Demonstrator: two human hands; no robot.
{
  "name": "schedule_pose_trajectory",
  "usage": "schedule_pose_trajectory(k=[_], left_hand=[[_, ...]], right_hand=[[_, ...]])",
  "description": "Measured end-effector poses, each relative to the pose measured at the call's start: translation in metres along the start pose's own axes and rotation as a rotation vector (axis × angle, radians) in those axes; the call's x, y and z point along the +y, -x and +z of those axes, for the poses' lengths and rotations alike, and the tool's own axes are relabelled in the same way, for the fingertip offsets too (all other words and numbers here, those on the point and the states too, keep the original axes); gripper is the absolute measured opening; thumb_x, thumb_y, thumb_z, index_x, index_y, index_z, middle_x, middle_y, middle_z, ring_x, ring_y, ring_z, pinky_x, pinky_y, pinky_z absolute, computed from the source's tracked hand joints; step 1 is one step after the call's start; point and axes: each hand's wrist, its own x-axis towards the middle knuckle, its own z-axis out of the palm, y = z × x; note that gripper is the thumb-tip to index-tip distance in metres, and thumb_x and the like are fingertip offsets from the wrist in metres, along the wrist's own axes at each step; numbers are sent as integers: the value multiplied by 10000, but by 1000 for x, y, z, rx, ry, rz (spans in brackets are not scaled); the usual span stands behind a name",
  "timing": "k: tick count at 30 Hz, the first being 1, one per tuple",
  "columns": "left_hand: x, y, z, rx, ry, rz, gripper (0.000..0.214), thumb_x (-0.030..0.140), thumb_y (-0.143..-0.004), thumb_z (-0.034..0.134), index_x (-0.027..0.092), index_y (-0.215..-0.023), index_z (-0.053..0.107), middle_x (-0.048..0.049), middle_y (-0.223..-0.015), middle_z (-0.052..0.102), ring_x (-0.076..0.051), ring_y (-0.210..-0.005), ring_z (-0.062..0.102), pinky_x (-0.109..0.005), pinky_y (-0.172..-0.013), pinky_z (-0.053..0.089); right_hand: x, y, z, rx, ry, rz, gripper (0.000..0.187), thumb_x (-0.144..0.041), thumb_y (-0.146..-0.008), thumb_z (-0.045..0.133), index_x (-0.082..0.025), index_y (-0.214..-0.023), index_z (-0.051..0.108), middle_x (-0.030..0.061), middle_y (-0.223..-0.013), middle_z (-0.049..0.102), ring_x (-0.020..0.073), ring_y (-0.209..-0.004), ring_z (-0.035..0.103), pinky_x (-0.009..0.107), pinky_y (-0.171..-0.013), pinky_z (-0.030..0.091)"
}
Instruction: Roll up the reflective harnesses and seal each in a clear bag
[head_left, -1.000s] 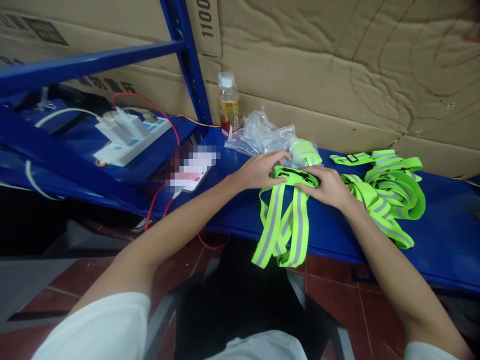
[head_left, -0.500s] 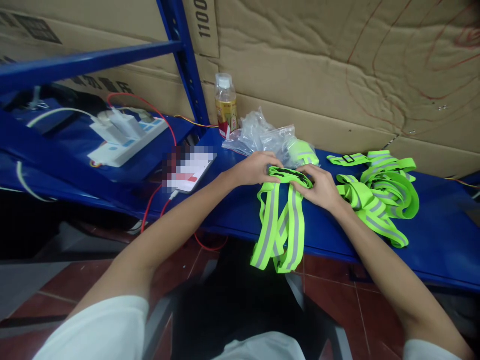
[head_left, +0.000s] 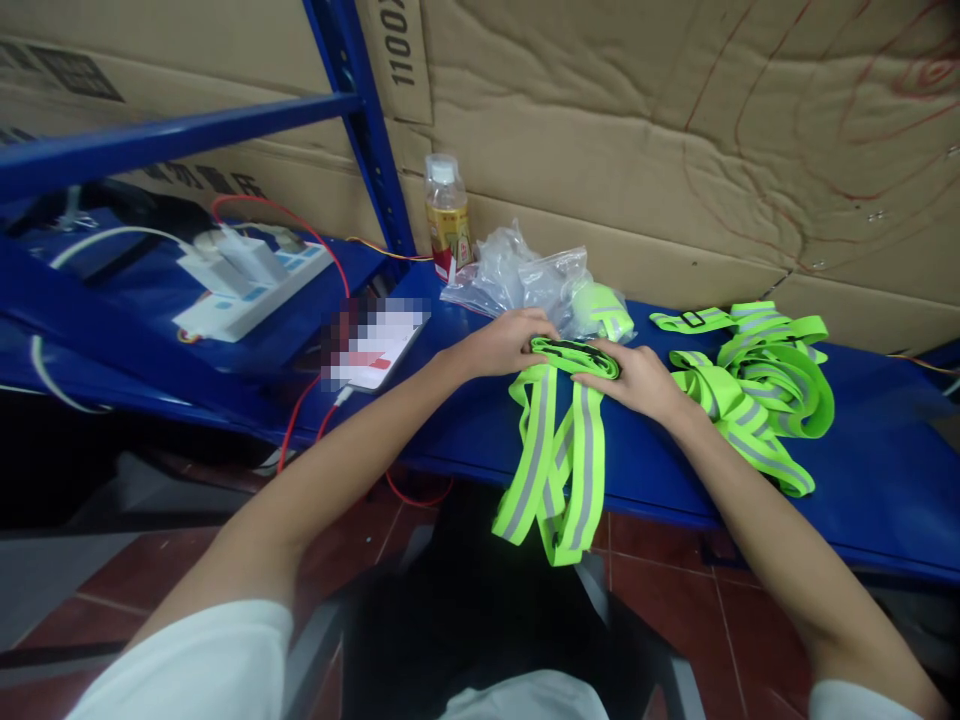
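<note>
A neon-yellow reflective strap (head_left: 534, 460) with a grey stripe is partly folded into a flat roll between my hands. Its loose loops hang over the front edge of the blue shelf (head_left: 465, 430). My left hand (head_left: 519, 340) grips the roll's left end, fingers curled round it. At the other end, my right hand (head_left: 636, 375) pinches it between thumb and fingers. Black parts show inside the folds. Just behind my hands lie clear plastic bags (head_left: 525, 270), one with a folded yellow strap (head_left: 606, 310) in it.
A heap of similar straps (head_left: 772, 380) lies to the right, with a black buckle (head_left: 691, 319). Behind the bags stands a drink bottle (head_left: 448, 220). On the left are a phone (head_left: 382, 350) on a cable and a power strip (head_left: 255, 290). Cardboard (head_left: 600, 150) backs the shelf.
The hanging loops have swung slightly, with one end lower. Both hands keep hold of the folded roll; the whole view has shifted a little.
</note>
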Motion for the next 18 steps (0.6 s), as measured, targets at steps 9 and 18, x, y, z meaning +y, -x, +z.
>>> schedule_pose_trajectory(k=[9, 18], left_hand=[[9, 1, -4, -45, -139, 1, 131, 171, -820, 704, 223, -914, 629, -3, -926, 591, -140, -737, 566, -271, -698, 411], [13, 1, 7, -31, -135, 15, 258, 56, -715, 607, 240, -892, 578, 48, -718, 529, -161, -708, 561, -289, -669, 360]], right_hand=[[3, 2, -13, -97, 27, -25, 597, -672, -938, 712, -305, -1407, 755, -1, -695, 752, 220, -605, 691, 336, -620, 431], [-1, 2, -18, -155, -64, 93, 641, -766, -1014, 507, -254, -1285, 783, 15, -699, 714, 238, -681, 697, 339, -610, 431]])
